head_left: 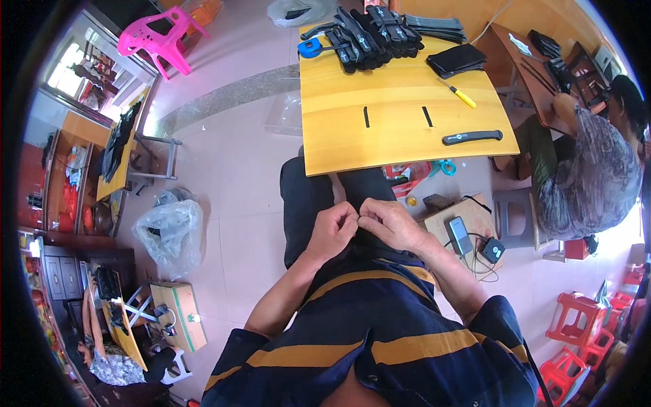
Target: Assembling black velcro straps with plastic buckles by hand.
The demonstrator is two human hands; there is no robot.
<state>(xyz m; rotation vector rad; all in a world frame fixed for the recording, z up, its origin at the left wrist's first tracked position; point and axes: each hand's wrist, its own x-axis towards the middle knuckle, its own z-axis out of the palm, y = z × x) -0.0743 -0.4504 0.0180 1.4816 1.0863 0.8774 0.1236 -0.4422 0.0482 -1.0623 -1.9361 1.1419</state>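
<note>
My left hand [333, 232] and my right hand [390, 224] meet over my lap, just below the near edge of the yellow table [332, 152]. Both have curled fingers, with the fingertips pinched close together. Whatever is between them, if anything, is too small or hidden to make out. On the tabletop lie two short black strips [366, 117], set apart. A black strap with a grey face [472, 138] rests near the right front corner. Behind it lies a tool with a yellow handle and thin shaft [465, 97], perhaps a screwdriver.
Bundled black straps [366, 44], a blue tape measure [310, 48] and stacked black pieces [456, 61] occupy the table's far side. At right, a phone [460, 235] lies on a cardboard box; a person [590, 176] sits beyond. Plastic bag [171, 230] stands left, pink chair [159, 37] far left.
</note>
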